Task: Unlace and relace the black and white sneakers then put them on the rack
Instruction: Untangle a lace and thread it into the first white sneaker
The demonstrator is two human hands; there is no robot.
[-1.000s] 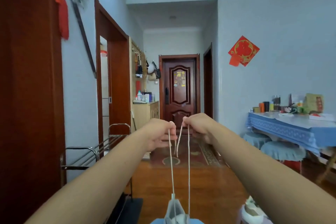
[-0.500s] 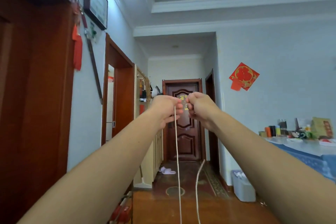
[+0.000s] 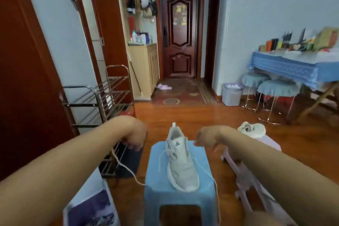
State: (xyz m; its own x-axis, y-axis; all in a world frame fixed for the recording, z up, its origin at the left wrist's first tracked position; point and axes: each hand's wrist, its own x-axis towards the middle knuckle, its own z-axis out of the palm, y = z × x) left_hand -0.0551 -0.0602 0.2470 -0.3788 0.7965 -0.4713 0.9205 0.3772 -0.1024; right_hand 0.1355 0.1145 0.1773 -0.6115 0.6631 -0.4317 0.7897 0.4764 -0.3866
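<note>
A pale grey-white mesh sneaker (image 3: 180, 161) stands at six o'clock on a square blue plastic stool (image 3: 178, 191), its toe toward the camera, between the two hands. The left hand (image 3: 134, 136), at eight o'clock, grips one end of the thin white shoelace (image 3: 126, 169), while the right hand (image 3: 207, 138) pinches the other end. The bare metal wire shoe rack (image 3: 102, 101) stands at nine o'clock, the second pale sneaker (image 3: 252, 129) on the wooden floor at three o'clock.
</note>
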